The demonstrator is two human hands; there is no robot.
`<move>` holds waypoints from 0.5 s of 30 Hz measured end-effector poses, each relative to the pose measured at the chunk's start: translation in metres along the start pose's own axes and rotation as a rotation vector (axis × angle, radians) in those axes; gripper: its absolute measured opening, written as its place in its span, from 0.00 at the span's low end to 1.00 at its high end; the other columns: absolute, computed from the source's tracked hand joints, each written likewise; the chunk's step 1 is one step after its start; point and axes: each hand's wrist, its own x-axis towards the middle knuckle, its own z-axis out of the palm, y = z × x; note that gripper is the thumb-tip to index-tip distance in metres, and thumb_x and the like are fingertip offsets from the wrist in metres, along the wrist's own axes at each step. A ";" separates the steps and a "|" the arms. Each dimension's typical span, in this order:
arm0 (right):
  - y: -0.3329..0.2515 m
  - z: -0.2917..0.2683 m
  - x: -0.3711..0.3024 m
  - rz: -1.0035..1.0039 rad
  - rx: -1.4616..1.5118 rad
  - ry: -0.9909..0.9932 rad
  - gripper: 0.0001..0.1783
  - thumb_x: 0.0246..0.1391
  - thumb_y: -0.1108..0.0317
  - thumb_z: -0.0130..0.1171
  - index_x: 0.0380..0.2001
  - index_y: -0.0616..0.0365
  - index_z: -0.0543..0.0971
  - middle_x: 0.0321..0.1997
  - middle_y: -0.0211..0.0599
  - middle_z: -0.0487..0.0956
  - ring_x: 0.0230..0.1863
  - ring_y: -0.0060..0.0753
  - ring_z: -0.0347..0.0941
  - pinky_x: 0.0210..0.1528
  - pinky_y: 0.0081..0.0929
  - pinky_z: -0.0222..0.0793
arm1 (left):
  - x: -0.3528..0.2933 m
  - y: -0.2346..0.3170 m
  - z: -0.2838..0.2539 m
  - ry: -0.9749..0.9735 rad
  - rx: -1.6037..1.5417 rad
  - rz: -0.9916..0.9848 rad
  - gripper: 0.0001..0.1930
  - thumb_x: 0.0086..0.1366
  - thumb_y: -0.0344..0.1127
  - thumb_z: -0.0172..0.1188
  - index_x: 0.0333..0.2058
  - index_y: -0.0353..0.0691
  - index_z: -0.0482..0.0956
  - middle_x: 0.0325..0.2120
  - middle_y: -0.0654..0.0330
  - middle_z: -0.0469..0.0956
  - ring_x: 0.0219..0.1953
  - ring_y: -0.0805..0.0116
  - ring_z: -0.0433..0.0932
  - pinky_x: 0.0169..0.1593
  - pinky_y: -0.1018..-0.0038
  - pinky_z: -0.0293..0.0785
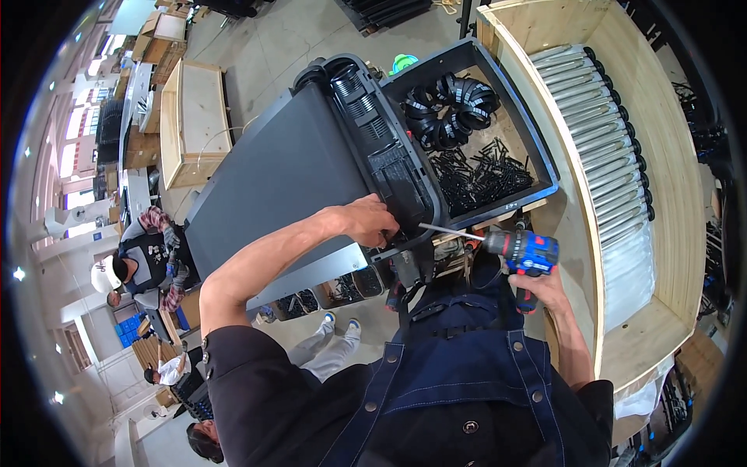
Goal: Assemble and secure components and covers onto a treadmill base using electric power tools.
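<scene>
The right hand is wrapped round the handle of a drill — blue and black with red patches — beside the wooden crate. Its long axis runs crosswise, silver bit pointing left. The left hand curls at the black treadmill's corner — whether pinching anything, I cannot tell.

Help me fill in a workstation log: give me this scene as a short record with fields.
Left hand: fingers curled at the near edge of a dark, flat-topped unit; anything pinched there is hidden
Right hand: wrapped around a blue, red and black power drill
Drill bit: long and thin, pointing toward the left hand
Bin: black, blue-rimmed, holding black coiled parts and loose black slim pieces
Crate: pale wood, holding a row of silver tubes
Nearby: person in white cap
</scene>
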 end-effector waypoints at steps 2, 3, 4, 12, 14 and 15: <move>0.001 0.002 0.012 0.062 -0.064 -0.159 0.32 0.42 0.82 0.74 0.53 0.59 0.77 0.43 0.39 0.85 0.46 0.32 0.83 0.52 0.33 0.79 | 0.000 0.001 -0.001 -0.003 -0.001 -0.004 0.13 0.60 0.43 0.66 0.41 0.46 0.83 0.38 0.62 0.82 0.48 0.60 0.74 0.55 0.64 0.60; -0.001 0.002 0.015 0.062 -0.063 -0.161 0.32 0.42 0.82 0.74 0.53 0.59 0.77 0.43 0.39 0.85 0.46 0.32 0.83 0.52 0.33 0.79 | -0.001 0.002 -0.001 -0.004 -0.002 -0.005 0.13 0.60 0.43 0.65 0.41 0.46 0.83 0.38 0.62 0.82 0.47 0.60 0.74 0.54 0.64 0.60; -0.005 0.005 0.017 0.098 -0.061 -0.181 0.31 0.42 0.82 0.73 0.53 0.59 0.77 0.43 0.39 0.85 0.45 0.32 0.83 0.51 0.33 0.80 | -0.002 0.002 -0.001 -0.004 -0.004 -0.008 0.13 0.60 0.43 0.65 0.41 0.46 0.83 0.38 0.62 0.82 0.47 0.60 0.74 0.54 0.64 0.60; -0.016 0.007 0.031 0.221 -0.094 -0.226 0.29 0.42 0.81 0.73 0.51 0.60 0.78 0.41 0.40 0.85 0.44 0.32 0.84 0.47 0.32 0.82 | -0.005 0.002 0.002 0.033 0.000 0.013 0.11 0.60 0.41 0.65 0.40 0.47 0.84 0.36 0.63 0.80 0.47 0.62 0.74 0.53 0.64 0.60; -0.015 0.005 0.033 0.202 -0.116 -0.237 0.29 0.41 0.80 0.74 0.50 0.60 0.78 0.41 0.41 0.85 0.43 0.32 0.84 0.45 0.31 0.83 | -0.007 0.005 0.001 0.048 -0.003 0.014 0.09 0.60 0.40 0.64 0.38 0.47 0.84 0.35 0.62 0.82 0.46 0.62 0.74 0.54 0.64 0.60; -0.017 0.005 0.034 0.204 -0.120 -0.239 0.29 0.41 0.80 0.74 0.50 0.60 0.78 0.41 0.41 0.85 0.43 0.32 0.84 0.45 0.31 0.83 | -0.007 0.006 0.000 0.061 -0.003 0.014 0.08 0.60 0.39 0.63 0.36 0.46 0.85 0.34 0.62 0.83 0.46 0.61 0.75 0.56 0.64 0.60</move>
